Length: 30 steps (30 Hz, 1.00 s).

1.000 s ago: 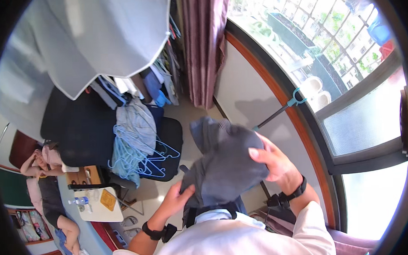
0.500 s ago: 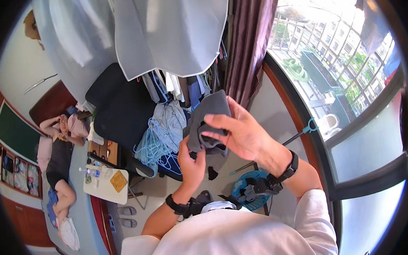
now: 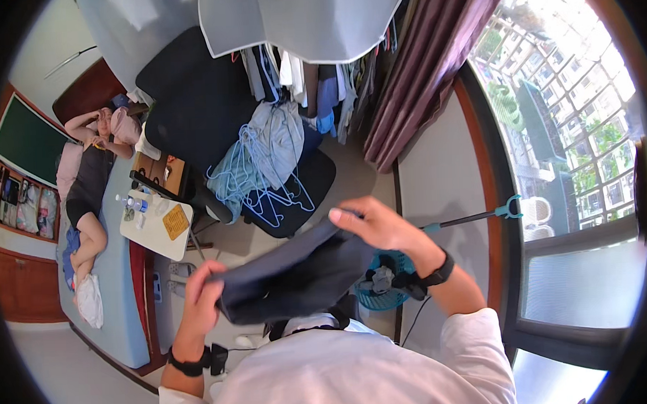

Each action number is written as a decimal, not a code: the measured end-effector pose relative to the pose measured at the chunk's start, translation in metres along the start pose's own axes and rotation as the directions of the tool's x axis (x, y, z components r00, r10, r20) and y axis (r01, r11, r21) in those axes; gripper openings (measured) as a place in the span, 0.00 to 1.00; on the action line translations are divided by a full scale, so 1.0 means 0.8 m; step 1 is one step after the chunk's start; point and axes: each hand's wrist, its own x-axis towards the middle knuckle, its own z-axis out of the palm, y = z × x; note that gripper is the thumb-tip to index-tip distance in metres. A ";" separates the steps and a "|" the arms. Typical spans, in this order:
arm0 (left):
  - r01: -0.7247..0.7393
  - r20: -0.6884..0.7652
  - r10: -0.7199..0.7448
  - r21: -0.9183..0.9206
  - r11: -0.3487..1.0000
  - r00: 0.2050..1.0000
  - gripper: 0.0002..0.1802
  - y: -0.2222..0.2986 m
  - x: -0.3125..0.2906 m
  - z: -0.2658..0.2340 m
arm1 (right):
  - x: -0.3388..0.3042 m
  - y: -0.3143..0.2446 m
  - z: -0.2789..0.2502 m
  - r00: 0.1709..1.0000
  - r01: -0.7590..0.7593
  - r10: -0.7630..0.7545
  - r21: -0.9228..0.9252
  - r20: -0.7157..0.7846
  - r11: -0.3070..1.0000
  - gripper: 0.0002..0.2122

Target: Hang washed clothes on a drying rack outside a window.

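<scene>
A dark grey garment [image 3: 294, 271] is stretched between my hands in front of my chest, slightly blurred. My left hand [image 3: 203, 295] pinches its left end, and my right hand [image 3: 381, 227] holds the upper right end with the thumb on top. The cloth sags in the middle; its exact kind cannot be made out. Below my right wrist, a blue plastic basket [image 3: 370, 301] with small dark and grey cloth pieces stands on the floor, partly hidden by the garment and my arm.
Light blue hangers [image 3: 274, 207] and pale clothes [image 3: 277, 136] lie on a black chair [image 3: 192, 100]. Hanging clothes [image 3: 326, 84] are behind it. A pole [image 3: 470, 217] leans at the right. On the left are a small table [image 3: 150, 233] and a person lying on a bed [image 3: 119, 280].
The bunched garment has been spread out and lowered toward my chest. My left hand has moved left and down, my right hand slightly down, and the view has shifted.
</scene>
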 end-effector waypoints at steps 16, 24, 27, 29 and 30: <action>0.995 0.572 -0.814 -0.064 0.075 0.098 0.20 -0.293 0.031 -0.055 | 0.029 0.848 0.234 0.605 -0.768 0.776 -0.388 -0.178 0.510 0.17; 0.956 0.401 -0.901 -0.159 -0.245 -0.164 0.19 -0.421 0.139 -0.060 | 0.120 1.083 0.364 0.760 -0.625 0.520 -0.656 -0.389 0.423 0.22; 0.938 0.431 -0.872 -0.137 -0.320 -0.234 0.19 -0.470 0.163 -0.058 | 0.094 1.155 0.362 0.703 -0.698 0.563 -0.576 -0.435 0.426 0.18; 0.927 0.430 -0.862 -0.129 -0.353 -0.269 0.19 -0.483 0.169 -0.060 | 0.082 1.160 0.367 0.622 -0.765 0.685 -0.477 -0.379 0.432 0.12; 0.923 0.424 -0.860 -0.124 -0.364 -0.283 0.19 -0.484 0.172 -0.061 | 0.091 1.144 0.373 0.609 -0.758 0.716 -0.515 -0.341 0.400 0.10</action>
